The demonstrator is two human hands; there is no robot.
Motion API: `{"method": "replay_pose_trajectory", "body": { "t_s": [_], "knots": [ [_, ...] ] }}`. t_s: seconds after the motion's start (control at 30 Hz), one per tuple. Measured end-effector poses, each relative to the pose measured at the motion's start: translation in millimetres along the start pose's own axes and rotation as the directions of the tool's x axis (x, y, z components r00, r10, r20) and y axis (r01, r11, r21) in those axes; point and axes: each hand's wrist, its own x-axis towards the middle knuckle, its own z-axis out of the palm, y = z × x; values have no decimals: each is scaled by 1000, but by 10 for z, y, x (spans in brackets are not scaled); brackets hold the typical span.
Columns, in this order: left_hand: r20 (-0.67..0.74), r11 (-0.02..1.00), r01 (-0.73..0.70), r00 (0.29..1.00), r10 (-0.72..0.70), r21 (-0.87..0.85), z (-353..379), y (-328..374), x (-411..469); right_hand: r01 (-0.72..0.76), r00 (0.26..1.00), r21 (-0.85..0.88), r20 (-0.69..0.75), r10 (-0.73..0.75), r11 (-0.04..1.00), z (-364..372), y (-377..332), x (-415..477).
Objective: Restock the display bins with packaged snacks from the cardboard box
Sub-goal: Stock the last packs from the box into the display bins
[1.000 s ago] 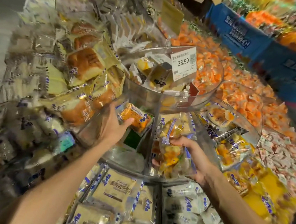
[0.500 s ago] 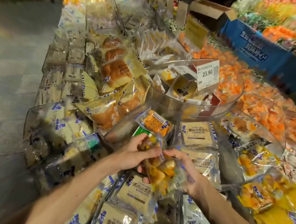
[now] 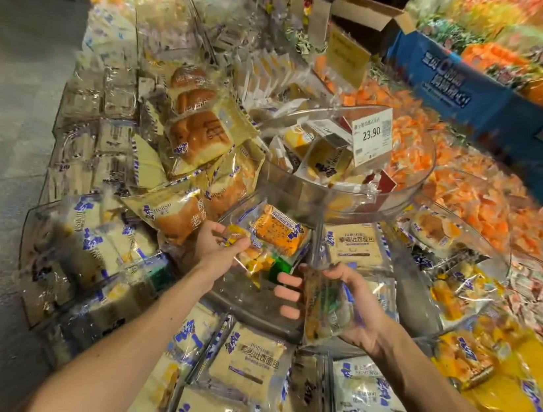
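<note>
Left hand (image 3: 219, 251) grips a yellow packet (image 3: 254, 259); right hand (image 3: 358, 312) grips a clear packet (image 3: 325, 311); bins (image 3: 244, 297) beside grey floor (image 3: 3, 136).

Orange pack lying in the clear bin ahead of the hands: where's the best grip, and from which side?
Likely its near-left sealed edge, pinched from the near side and above: the orange pack lies flat, its far end tucked under the raised bowl. The left hand is nearest, but holds a yellow pack.
</note>
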Motion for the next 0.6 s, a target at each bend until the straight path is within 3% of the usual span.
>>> {"method": "replay_pose_trajectory", "body": {
  "t_s": [0.1, 0.2, 0.27, 0.37, 0.47, 0.6],
  "knots": [
    [-51, 920, -103, 990, 131, 378, 99, -56, 21, 55, 998, 41, 34, -56, 998, -14, -11, 24],
    [26, 544, -233, 933, 360, 807, 83, -100, 25, 50, 995, 115, 84, -60, 992, -28, -10, 17],
    [87, 341, -247, 902, 422, 907, 60, -88, 73, 40, 997, 76, 68, -46, 996, -8, -27, 10],
    [156, 177, -265, 869, 469, 948, 50, -48, 80, 39, 999, 39, -4, -39, 998, -23, -24, 23],
    [185, 200, -309, 862, 473, 930, 39, -84, 57, 15, 1000, 2, -8, -15, 1000, -49, -20, 44],
    [195, 448, -479, 817, 543, 755, -12, -3, -54, -26, 994, -202, -113, 3, 979, -33, -19, -9]
  ]
}}
